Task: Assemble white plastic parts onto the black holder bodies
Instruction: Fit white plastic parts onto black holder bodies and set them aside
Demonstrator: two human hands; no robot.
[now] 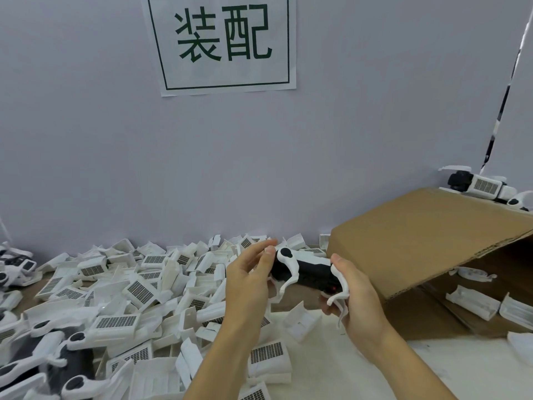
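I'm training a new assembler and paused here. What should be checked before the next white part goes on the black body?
1. Body held firmly: ok. The right hand grips one end of the black body.
2. Left hand free to fetch a part: cannot tell. The left hand sits at the body's other end, fingers partly curled; whether it pinches anything is unclear.
3. Parts within reach: ok. A pile of white parts lies just left of the hands.
4. Legs already fitted: ok. White legs show on the body.
5. Legs fully seated: cannot tell.
6. Drop-off spot: ok. The box lies open at right.
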